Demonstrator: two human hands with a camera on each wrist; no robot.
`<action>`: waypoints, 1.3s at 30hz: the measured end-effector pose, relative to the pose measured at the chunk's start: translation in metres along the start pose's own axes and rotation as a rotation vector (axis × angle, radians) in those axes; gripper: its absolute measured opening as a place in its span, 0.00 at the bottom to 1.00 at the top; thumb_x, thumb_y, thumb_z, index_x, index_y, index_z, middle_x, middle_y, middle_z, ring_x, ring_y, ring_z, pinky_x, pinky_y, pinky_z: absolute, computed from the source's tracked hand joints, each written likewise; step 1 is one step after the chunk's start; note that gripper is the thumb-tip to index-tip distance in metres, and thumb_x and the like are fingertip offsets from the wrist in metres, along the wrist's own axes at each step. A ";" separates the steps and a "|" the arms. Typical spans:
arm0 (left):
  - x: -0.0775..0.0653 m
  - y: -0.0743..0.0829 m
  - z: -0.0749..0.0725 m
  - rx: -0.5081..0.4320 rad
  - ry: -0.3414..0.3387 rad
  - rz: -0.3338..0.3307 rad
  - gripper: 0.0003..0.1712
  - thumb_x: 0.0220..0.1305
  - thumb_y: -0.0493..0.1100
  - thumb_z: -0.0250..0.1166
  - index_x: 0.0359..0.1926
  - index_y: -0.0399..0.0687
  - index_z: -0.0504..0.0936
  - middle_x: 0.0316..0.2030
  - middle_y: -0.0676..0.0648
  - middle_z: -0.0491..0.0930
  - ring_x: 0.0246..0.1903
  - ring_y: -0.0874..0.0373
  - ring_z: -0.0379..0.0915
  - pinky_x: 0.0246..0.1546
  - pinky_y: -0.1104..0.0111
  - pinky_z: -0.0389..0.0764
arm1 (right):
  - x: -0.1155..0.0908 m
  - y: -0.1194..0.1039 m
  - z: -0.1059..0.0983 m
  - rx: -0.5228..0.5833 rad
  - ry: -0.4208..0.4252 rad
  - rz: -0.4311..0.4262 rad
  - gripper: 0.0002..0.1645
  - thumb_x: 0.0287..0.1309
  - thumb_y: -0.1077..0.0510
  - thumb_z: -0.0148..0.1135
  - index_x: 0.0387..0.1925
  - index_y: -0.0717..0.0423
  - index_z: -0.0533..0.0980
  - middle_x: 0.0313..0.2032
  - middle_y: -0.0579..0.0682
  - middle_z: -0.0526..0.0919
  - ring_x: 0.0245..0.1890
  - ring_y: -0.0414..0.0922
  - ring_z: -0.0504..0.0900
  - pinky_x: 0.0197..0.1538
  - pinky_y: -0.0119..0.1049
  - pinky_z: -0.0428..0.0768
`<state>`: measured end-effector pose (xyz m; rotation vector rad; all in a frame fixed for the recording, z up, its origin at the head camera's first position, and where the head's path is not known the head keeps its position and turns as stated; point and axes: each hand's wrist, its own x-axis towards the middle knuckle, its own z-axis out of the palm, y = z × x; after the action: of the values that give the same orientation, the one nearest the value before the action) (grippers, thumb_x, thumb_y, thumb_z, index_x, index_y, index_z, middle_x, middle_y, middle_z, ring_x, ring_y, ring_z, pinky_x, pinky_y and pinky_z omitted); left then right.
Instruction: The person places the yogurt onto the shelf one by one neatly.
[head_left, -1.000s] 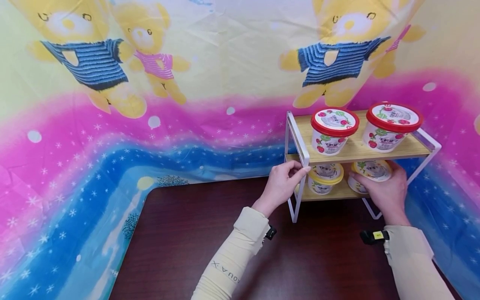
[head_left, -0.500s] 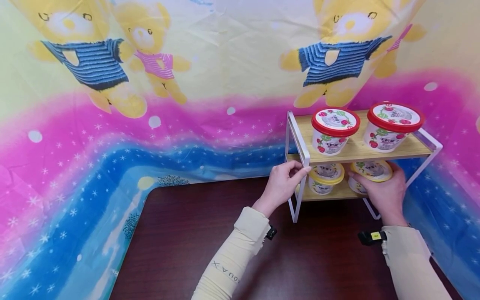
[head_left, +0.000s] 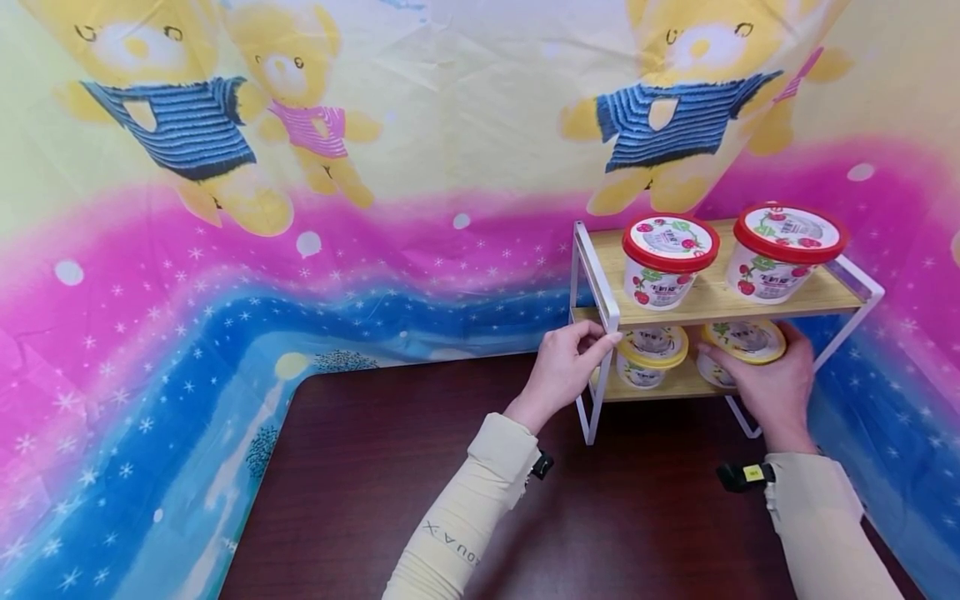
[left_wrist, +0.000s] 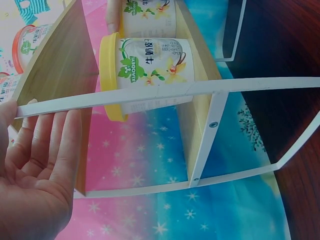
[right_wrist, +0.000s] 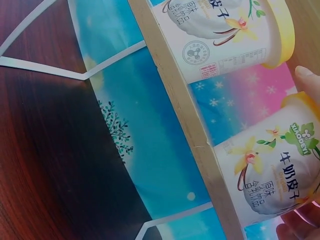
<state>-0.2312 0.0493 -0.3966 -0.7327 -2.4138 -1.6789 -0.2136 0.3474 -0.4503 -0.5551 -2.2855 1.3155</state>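
Observation:
My left hand [head_left: 564,362] pinches the front left post of the white metal frame [left_wrist: 135,94] of a two-tier shelf rack. In the left wrist view its fingers lie against that bar. On the lower wooden board [head_left: 678,389], my right hand [head_left: 778,385] grips a yellow-lidded tub [head_left: 744,340], thumb on one side and fingers round the other. The right wrist view shows vanilla flowers and Chinese lettering on this tub [right_wrist: 275,175], its base at the board's edge. To its left stands a matching yellow-lidded tub [head_left: 651,354], which neither hand holds.
Two red-lidded tubs [head_left: 667,279] [head_left: 776,267] stand on the upper wooden board [head_left: 716,315], close over the right hand. The rack stands on a dark wooden table [head_left: 420,467]. A bear-printed cloth [head_left: 450,150] hangs behind and along both sides.

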 end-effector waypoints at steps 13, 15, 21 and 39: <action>0.002 0.001 -0.001 0.040 0.005 0.033 0.14 0.73 0.53 0.64 0.40 0.47 0.85 0.24 0.57 0.77 0.25 0.63 0.71 0.24 0.73 0.74 | -0.005 -0.010 -0.009 0.032 -0.009 0.007 0.60 0.57 0.34 0.71 0.79 0.39 0.46 0.75 0.51 0.57 0.74 0.50 0.56 0.73 0.53 0.56; 0.002 0.001 -0.001 0.039 0.005 0.030 0.14 0.73 0.53 0.64 0.40 0.47 0.85 0.24 0.57 0.77 0.25 0.63 0.71 0.24 0.72 0.74 | -0.007 -0.012 -0.010 0.038 -0.006 0.003 0.59 0.57 0.34 0.71 0.78 0.38 0.47 0.75 0.50 0.57 0.74 0.49 0.56 0.73 0.52 0.56; 0.001 0.000 -0.001 0.029 0.006 0.023 0.14 0.73 0.54 0.64 0.40 0.48 0.85 0.24 0.57 0.77 0.26 0.62 0.71 0.24 0.72 0.76 | -0.012 -0.016 -0.012 0.049 0.004 0.008 0.58 0.57 0.35 0.71 0.79 0.39 0.47 0.76 0.50 0.55 0.75 0.47 0.52 0.74 0.52 0.54; 0.000 0.001 -0.001 0.028 0.007 0.023 0.15 0.73 0.54 0.63 0.40 0.48 0.85 0.24 0.56 0.76 0.26 0.61 0.70 0.23 0.72 0.75 | -0.031 -0.020 -0.020 0.089 0.062 -0.040 0.55 0.58 0.46 0.74 0.78 0.40 0.52 0.75 0.45 0.55 0.75 0.43 0.51 0.74 0.49 0.54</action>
<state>-0.2311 0.0489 -0.3956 -0.7457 -2.4096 -1.6331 -0.1796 0.3354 -0.4296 -0.5107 -2.1658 1.3543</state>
